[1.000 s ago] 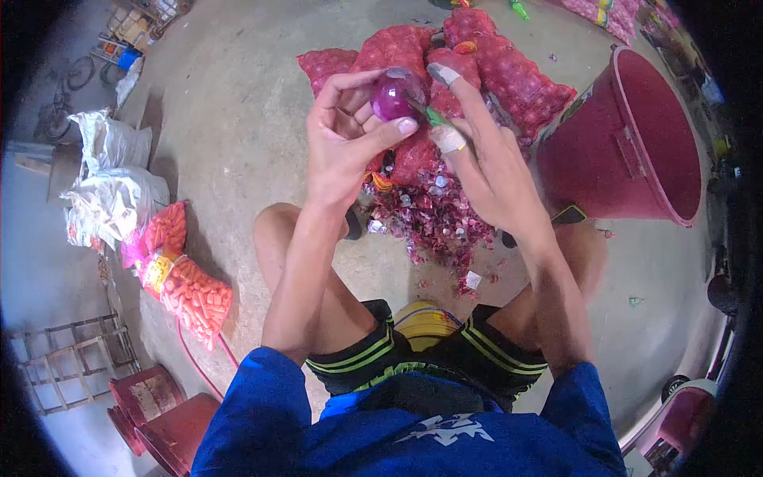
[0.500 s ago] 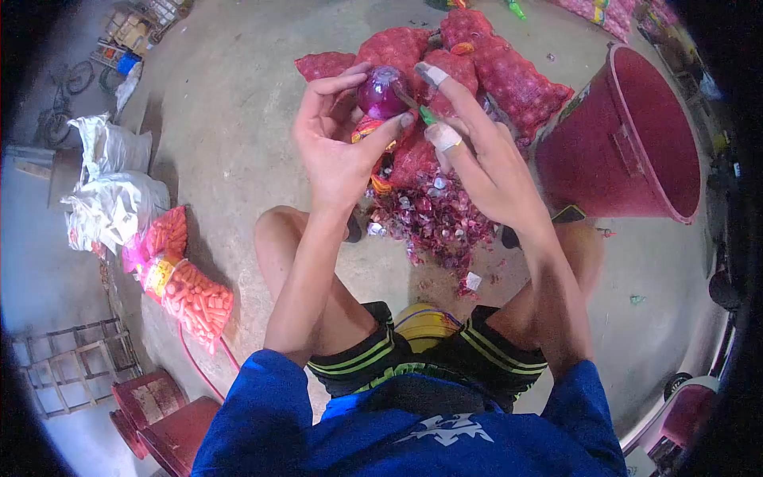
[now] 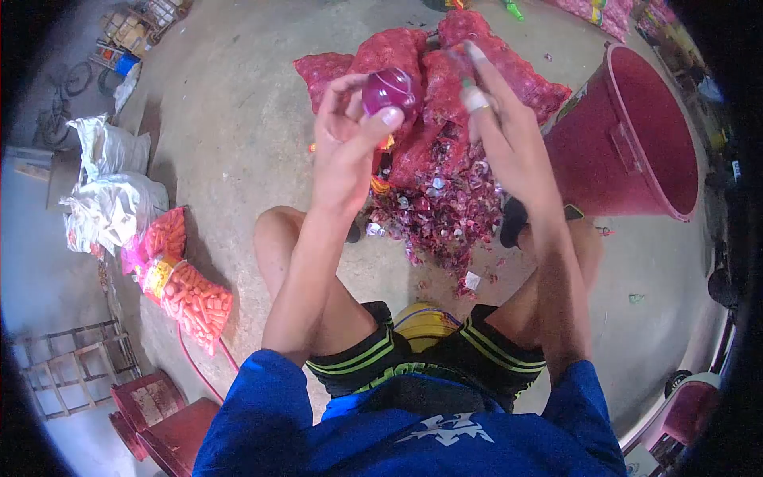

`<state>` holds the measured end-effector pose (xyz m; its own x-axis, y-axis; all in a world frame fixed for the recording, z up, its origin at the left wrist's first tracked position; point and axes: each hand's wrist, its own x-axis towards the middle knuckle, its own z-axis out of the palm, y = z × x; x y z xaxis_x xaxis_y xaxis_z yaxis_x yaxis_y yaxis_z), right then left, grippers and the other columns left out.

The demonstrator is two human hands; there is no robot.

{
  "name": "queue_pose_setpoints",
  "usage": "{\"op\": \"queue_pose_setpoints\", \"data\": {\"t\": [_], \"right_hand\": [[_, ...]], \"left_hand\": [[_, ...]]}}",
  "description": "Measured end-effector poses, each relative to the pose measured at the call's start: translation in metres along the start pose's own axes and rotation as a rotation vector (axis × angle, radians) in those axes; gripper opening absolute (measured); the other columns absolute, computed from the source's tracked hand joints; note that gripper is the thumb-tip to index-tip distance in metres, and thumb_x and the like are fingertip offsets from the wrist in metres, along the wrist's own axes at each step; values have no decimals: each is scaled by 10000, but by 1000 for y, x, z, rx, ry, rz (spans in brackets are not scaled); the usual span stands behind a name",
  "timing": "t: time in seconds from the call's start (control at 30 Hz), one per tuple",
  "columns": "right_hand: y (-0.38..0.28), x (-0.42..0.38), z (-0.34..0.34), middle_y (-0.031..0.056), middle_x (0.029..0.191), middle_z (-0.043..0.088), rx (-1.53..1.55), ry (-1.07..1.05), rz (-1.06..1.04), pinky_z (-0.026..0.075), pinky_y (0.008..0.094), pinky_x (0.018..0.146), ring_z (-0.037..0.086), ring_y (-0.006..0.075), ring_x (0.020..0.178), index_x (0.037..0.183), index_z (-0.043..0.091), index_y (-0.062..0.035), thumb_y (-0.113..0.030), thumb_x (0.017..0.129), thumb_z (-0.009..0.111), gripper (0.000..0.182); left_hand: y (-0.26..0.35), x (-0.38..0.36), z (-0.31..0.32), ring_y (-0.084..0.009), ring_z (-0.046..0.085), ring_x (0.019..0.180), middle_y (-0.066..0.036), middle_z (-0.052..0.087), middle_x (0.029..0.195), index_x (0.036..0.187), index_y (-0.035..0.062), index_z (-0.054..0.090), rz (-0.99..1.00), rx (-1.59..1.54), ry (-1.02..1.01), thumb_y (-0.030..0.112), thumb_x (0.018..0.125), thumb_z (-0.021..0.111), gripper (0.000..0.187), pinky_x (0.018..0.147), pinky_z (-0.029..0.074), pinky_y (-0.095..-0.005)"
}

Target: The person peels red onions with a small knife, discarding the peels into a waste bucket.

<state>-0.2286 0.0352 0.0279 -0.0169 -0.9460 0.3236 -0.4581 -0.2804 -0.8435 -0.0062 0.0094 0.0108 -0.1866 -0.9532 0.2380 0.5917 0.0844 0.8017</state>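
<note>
left hand (image 3: 350, 135) upright, palm inward, thumb against purple onion (image 3: 392, 91).

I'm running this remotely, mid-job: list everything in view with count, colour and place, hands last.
onion: one, purple, in the left hand
small tool: one, green-handled, blurred, in the right hand
onion sacks: several, red mesh, floor ahead
peelings: uncounted, purple, piled before the sacks
tub: one, dark red, right
carrot bags: one or two, orange, left
sacks: at least two, white, left
containers: at least two, red, lower left
seat: one, yellow, under the person
left hand: one, upper centre
right hand: one, right of it
</note>
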Motion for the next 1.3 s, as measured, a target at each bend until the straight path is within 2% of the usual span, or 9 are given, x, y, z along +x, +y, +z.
{"op": "queue_pose_setpoints", "data": {"t": [0.2,0.77,0.93,1.07,1.13,1.2,1.23,1.27,1.3], "right_hand": [[14,0,-6,125,723,662,-28,-103,75,539,381,711,668,217,672,1616,460,-56,-264,1078,568,587],[-2,-6,-1,125,1008,761,292,-244,-183,545,334,813,635,173,801,1617,493,-93,-110,1036,572,587],[5,1,-7,115,1018,795,293,-169,-57,563,391,813,724,217,859,1581,543,-106,-144,1060,568,522],[56,-1,-7,124,954,795,-299,-170,-44,578,422,800,778,264,898,1510,595,-84,-171,1039,609,480],[63,-6,-15,129,864,773,-597,-402,30,589,418,810,768,314,843,1498,581,-95,-253,1005,677,526],[114,-19,-13,159,1030,777,-82,-489,-11,572,463,967,753,349,1066,1535,532,-116,-332,952,737,654],[133,-25,19,180,1338,707,-457,-21,-290,496,466,1121,650,283,1303,1489,591,-116,-350,919,756,638],[116,-27,18,180,1338,707,-461,-8,-289,496,466,1121,650,283,1303,1489,591,-116,-350,919,756,638],[86,-27,9,173,1452,634,172,202,-187,459,465,1163,575,275,1391,1457,621,-111,-357,922,743,601]], "left_hand": [[-7,4,-16,-277,632,1334,-81,673,1381,1435,97,575,-379,-410,39,295,1044,712,459,1155,512,-395],[-13,0,-14,-236,705,1172,-87,658,1385,1548,159,505,-395,-383,-77,317,1051,667,546,1029,580,-389],[-16,-1,-13,-227,702,1159,-80,644,1390,1565,151,487,-448,-391,-72,310,1030,673,589,970,596,-376],[-7,-9,22,-189,696,1146,-69,660,1352,1517,87,545,-258,-77,-167,243,927,788,657,959,570,-347],[-16,-12,47,-191,694,1173,-81,699,1312,1433,62,630,-4,285,-600,113,808,903,684,1004,555,-358],[-12,-6,112,-245,709,1183,-98,761,1230,1266,51,753,71,472,-744,90,719,965,588,1056,543,-400],[-16,5,140,-261,718,1184,-98,771,1220,1257,66,766,197,598,-823,107,735,946,553,1056,546,-397],[-25,24,169,-253,694,1256,-125,749,1286,1313,18,732,381,655,-935,108,745,954,616,1068,543,-432],[-33,35,205,-249,715,1197,-128,755,1258,1266,22,744,364,691,-897,104,799,916,505,1019,564,-400]]}}
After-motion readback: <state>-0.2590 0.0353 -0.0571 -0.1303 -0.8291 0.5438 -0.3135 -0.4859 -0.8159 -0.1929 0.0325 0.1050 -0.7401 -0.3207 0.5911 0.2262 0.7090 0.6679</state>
